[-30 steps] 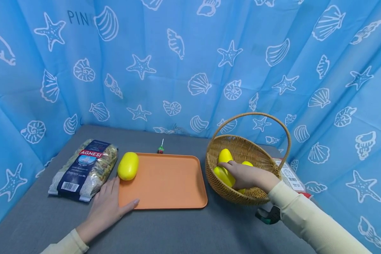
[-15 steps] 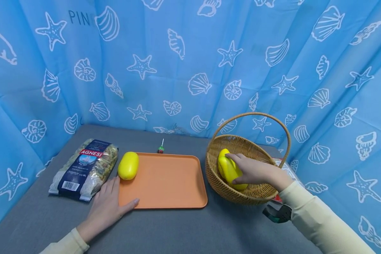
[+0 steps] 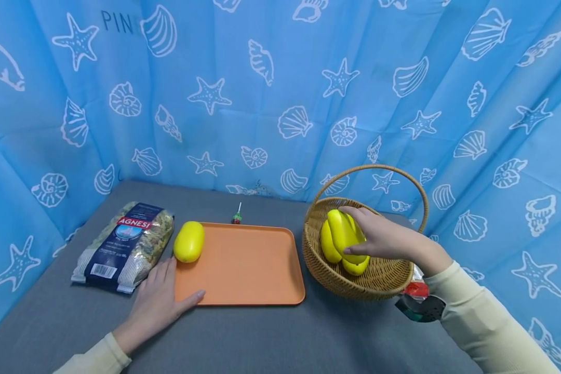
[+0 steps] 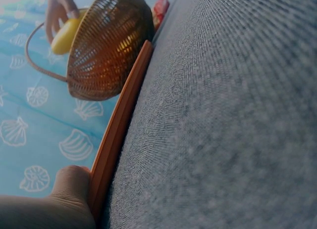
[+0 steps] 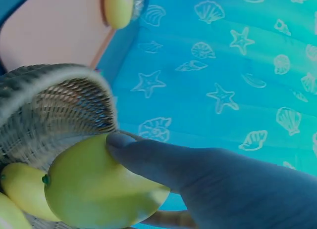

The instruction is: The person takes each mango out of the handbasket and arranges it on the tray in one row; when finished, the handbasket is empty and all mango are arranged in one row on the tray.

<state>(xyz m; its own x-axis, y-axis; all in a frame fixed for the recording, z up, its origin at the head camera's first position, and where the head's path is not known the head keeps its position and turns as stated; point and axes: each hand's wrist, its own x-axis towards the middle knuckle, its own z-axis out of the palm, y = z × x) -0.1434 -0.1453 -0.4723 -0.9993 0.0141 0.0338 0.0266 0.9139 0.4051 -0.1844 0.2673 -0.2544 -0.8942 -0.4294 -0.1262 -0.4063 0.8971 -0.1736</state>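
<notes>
My right hand (image 3: 385, 236) grips a yellow mango (image 3: 343, 234) above the wicker basket (image 3: 315, 270), thumb on one side and fingers on the other. In the right wrist view, the green stem nub on the held mango (image 5: 99, 184) shows. Several more yellow mangoes (image 3: 355, 267) lie beneath it in the basket. Far to the left, my left hand (image 3: 151, 306) rests at the near left corner of an orange tray (image 3: 248, 265), fingers extended along its left side and thumb over the front rim. Another yellow mango (image 3: 189, 242) sits on the tray's far left corner.
A bag of Agnesi pasta (image 3: 126, 246) lies left of the tray. Behind the tray's far edge is a small lollipop (image 3: 237, 216). The basket's tall handle (image 3: 371, 167) arches up, and a red-and-white package (image 3: 417, 289) is partly hidden behind the basket. A blue shell-print curtain (image 3: 271, 104) hangs behind.
My right hand has shifted its hold among the mangoes and raised one upward within the basket, its forearm moving right. My left hand and the tray have stayed put.
</notes>
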